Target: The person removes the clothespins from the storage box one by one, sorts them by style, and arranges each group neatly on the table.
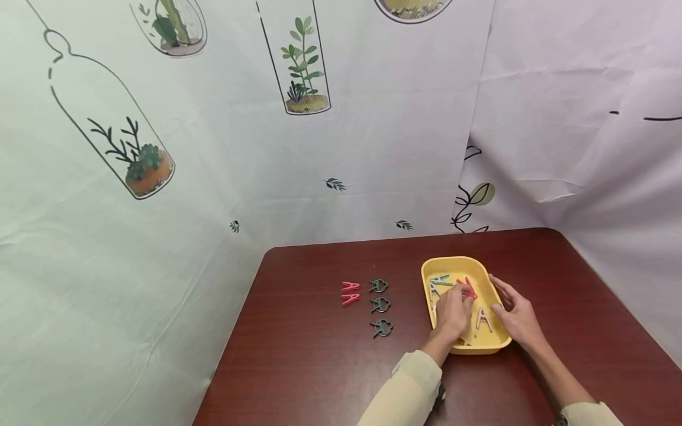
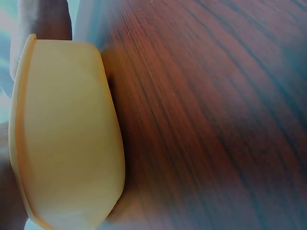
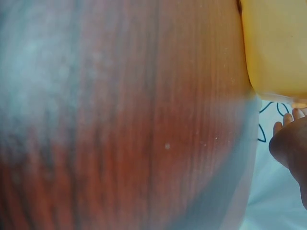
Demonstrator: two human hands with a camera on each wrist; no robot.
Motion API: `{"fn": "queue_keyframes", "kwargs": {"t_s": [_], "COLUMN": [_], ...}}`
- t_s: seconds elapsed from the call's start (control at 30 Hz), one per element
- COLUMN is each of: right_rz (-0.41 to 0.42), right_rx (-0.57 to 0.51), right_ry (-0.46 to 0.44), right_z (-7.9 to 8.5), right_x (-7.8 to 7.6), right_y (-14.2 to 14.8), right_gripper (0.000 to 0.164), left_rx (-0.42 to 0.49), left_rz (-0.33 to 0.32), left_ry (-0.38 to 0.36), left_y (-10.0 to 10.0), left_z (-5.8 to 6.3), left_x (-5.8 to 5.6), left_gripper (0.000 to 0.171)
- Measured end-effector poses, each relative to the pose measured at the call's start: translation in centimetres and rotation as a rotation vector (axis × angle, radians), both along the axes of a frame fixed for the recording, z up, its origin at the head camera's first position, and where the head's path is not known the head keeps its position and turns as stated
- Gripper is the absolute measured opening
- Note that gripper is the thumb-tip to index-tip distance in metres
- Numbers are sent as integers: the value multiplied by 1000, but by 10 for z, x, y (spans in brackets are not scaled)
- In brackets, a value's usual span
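A yellow plastic basket [image 1: 463, 349] stands on the table, holding several small clips. My left hand [image 1: 453, 312] reaches down into it, thumb and forefinger pinching a red clothespin [image 1: 467, 284]. At the basket's right side my right hand [image 1: 519, 319] holds the rim, thumb at the edge and fingers along the outer wall. A pale pink clothespin [image 1: 482, 318] lies on the basket floor between the hands. Toward the far left corner of the basket lie a teal clothespin [image 1: 440, 279] and a light blue clothespin [image 1: 434, 290], partly hidden by the left hand.
Left of the basket, two red clothespins [image 1: 350, 292] lie one below the other on the brown table [image 1: 298, 355]. Beside them, three dark green plant clips [image 1: 380, 305] form a column. A white printed cloth [image 1: 373, 148] hangs behind the table.
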State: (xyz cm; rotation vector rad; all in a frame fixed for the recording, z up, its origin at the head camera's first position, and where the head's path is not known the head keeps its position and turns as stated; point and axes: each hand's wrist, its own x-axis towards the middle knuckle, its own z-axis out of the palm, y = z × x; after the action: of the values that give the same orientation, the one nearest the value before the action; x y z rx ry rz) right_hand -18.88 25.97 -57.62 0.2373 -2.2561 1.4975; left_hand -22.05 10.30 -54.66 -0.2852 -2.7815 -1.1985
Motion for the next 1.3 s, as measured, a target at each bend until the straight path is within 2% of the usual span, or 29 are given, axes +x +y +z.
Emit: {"fn": "queue_keyframes", "kwargs": {"t_s": [0.3, 0.5, 0.57, 0.8, 0.9, 1.1, 1.2, 1.3], "right_rz": [14, 23, 23, 34, 32, 25, 22, 20], "right_rx": [-9, -21, -18, -16, -11, -4, -2, 0], "right_ry": [-5, 9, 14, 24, 22, 13, 4, -6], "right_z": [-1, -2, -2, 2, 4, 4, 5, 5], "right_x": [1, 2, 3, 1, 0, 1, 1, 1], "right_y": [0, -1, -2, -1, -1, 0, 0, 1], "right_gripper": [62, 61, 60, 60, 60, 61, 61, 61], "left_rx": [94, 220, 252, 284, 354, 536, 594, 612], "left_rz": [-20, -25, -26, -12, -16, -70, -82, -80], "left_ry": [40, 56, 88, 278, 277, 214, 197, 199], "left_y": [0, -1, -1, -2, -4, -12, -18, -27], "left_z": [0, 0, -1, 1, 5, 12, 17, 21], "left_x": [0, 1, 2, -1, -1, -3, -6, -8], "left_gripper": [28, 29, 27, 26, 28, 32, 32, 31]}}
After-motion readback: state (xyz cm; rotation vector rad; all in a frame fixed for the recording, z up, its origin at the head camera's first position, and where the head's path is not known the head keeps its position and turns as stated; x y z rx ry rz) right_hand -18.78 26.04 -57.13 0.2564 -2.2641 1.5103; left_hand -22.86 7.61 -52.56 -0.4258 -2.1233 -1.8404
